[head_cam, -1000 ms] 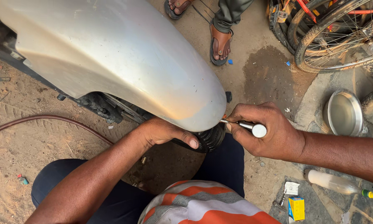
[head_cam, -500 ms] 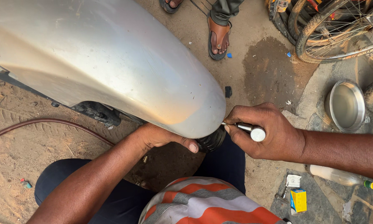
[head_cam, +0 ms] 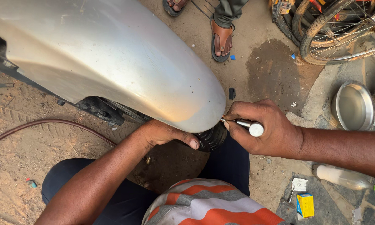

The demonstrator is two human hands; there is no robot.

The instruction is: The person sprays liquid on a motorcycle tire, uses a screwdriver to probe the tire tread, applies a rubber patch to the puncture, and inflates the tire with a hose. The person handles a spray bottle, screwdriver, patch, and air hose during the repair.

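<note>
Far left: brown hose (head_cam: 50, 123) curves over the sandy ground (head_cam: 16, 166), w/ a small metal rod (head_cam: 0, 85) lying above it. Big silver mudguard (head_cam: 108, 58) fills the upper left & centre, rounded end pointing right, dark underside parts just below it.

Left hand (head_cam: 166, 134) reaches in under the mudguard's lower edge; fingers go out of sight beneath it, thumb lies on the black ribbed tyre (head_cam: 212, 137), which pokes out just under the mudguard tip. Looks curled round the tyre, but can't tell how firm the hold is. Person's dark trousers & orange/grey striped shirt (head_cam: 208, 206) at bottom centre.

Right of the tyre: right hand (head_cam: 266, 129) is clenched round a slim metal tool (head_cam: 246, 124) w/ a round white butt end; its thin tip points left, touching the spot where mudguard edge meets tyre. Small black bit (head_cam: 231, 93) on the ground just above that hand.

Top centre: another person's foot in a brown sandal (head_cam: 221, 39). Dark wet patch (head_cam: 275, 71) right of it. Top right: bike wheels (head_cam: 341, 29) w/ spokes. Right edge: round metal bowl (head_cam: 354, 106). Bottom right: pale plastic bottle (head_cam: 346, 177) lying flat, small yellow box (head_cam: 305, 205) & white packet (head_cam: 299, 184) near it.
</note>
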